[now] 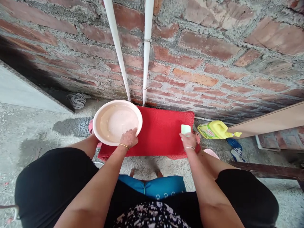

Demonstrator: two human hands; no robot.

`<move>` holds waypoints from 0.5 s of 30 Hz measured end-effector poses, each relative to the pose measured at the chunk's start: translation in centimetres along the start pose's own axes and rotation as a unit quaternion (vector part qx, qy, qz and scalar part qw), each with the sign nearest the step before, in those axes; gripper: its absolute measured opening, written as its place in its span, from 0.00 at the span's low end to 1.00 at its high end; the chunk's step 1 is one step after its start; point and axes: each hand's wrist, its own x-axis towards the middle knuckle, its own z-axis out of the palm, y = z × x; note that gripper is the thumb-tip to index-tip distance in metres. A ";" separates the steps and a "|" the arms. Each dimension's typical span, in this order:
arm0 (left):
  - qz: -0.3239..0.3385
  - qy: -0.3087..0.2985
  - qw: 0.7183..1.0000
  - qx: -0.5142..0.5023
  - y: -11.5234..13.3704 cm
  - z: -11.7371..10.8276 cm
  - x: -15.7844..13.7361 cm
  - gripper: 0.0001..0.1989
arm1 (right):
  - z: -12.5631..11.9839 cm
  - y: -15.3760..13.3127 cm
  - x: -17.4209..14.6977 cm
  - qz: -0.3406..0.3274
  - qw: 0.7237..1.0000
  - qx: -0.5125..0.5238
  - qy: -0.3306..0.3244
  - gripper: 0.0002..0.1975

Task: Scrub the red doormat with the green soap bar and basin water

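Note:
A pale pink basin (pixel 121 117) with water in it stands on the left end of a low surface covered with red cloth (pixel 158 133). My left hand (pixel 129 138) is closed on the basin's near right rim, its fingers curled over the edge. At the right end of the red cloth, my right hand (pixel 189 142) grips a small pale green block (pixel 186 129) with a cream edge. It looks like a soap bar or a sponge; I cannot tell which. The fingers under the block are partly hidden.
A yellow detergent jug (pixel 215 129) lies on its side on the concrete floor at right. White pipes (pixel 146 53) run down the brick wall behind. A grey rag (pixel 78 100) lies at left, a dark wooden bar (pixel 268 171) at right.

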 end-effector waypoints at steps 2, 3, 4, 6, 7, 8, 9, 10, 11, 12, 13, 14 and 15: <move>0.000 0.004 1.000 0.003 0.0 0.0 0.0 0.28 | 2.2 -5.7 -2.8 -0.105 0.994 0.000 -0.036 0.19; 0.000 0.004 1.000 0.004 0.1 0.0 0.0 0.27 | 3.3 -8.6 -4.2 -0.156 0.985 -0.006 -0.068 0.19; -0.002 0.005 1.000 0.005 0.1 0.0 0.0 0.27 | 4.4 -11.1 -5.5 -0.208 0.973 -0.014 -0.100 0.18; -0.007 0.008 1.000 0.005 0.1 0.1 0.0 0.26 | 6.1 -14.8 -7.6 -0.284 0.949 -0.031 -0.136 0.16; -0.010 0.010 1.000 0.005 0.1 0.1 0.0 0.26 | 6.6 -15.6 -8.1 -0.303 0.941 -0.039 -0.146 0.16; -0.012 0.011 1.000 0.005 0.1 0.1 0.1 0.26 | 6.8 -15.7 -8.2 -0.308 0.938 -0.044 -0.152 0.15; -0.014 0.011 1.000 0.005 0.1 0.1 0.1 0.26 | 6.8 -15.0 -8.0 -0.301 0.940 -0.047 -0.153 0.15; -0.015 0.010 1.000 0.004 0.1 0.2 0.1 0.26 | 6.6 -13.5 -7.4 -0.283 0.946 -0.047 -0.151 0.16; -0.015 0.009 1.000 0.003 0.2 0.2 0.2 0.26 | 6.0 -11.4 -6.5 -0.255 0.955 -0.045 -0.143 0.17; -0.014 0.009 1.000 0.000 0.2 0.2 0.2 0.26 | 5.1 -8.7 -5.3 -0.216 0.967 -0.042 -0.131 0.18; -0.013 0.010 1.000 -0.003 0.2 0.2 0.2 0.26 | 4.1 -5.7 -4.1 -0.169 0.979 -0.038 -0.111 0.18; -0.012 0.011 1.000 -0.008 0.2 0.1 0.1 0.26 | 2.8 -2.6 -2.9 -0.107 0.990 -0.035 -0.088 0.19; -0.010 0.013 1.000 -0.012 0.3 0.1 0.1 0.26 | 1.5 0.3 -1.7 -0.037 0.996 -0.035 -0.071 0.19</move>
